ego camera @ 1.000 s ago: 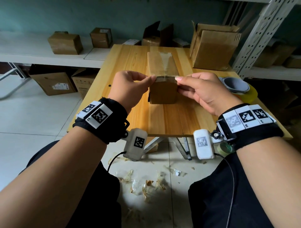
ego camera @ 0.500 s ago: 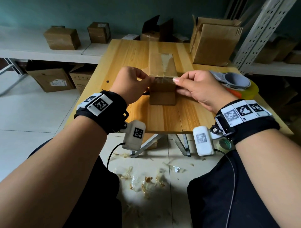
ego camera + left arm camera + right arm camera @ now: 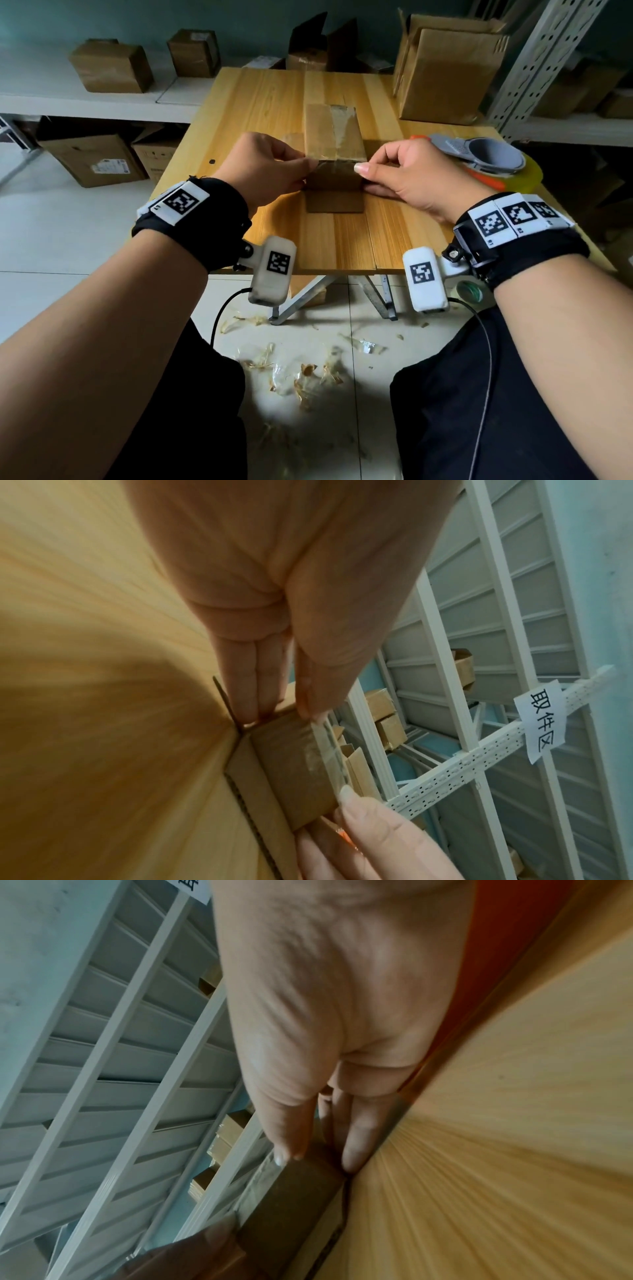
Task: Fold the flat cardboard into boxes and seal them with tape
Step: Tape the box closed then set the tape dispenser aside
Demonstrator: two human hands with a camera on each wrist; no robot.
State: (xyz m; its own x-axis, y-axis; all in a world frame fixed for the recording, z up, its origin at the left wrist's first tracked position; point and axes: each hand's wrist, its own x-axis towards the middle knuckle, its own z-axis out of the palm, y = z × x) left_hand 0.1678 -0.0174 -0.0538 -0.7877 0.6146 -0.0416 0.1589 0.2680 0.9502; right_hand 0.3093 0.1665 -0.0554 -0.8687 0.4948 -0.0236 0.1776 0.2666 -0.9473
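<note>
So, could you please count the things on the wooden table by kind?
Cardboard boxes: 2, the small box gripped by the left hand and right hand, and the big open box.
Tape dispensers: 1.
Total: 3; the dark boxes at the far edge may stand behind the table.

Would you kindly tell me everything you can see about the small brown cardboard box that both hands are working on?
The small brown cardboard box stands on the light wooden table, long and narrow, running away from the person. Clear glossy tape runs along its closed top and over the near edge. One near flap lies flat on the table, so that end is not yet sealed. The left hand and right hand pinch the near top corners, fingers against its sides.
</note>
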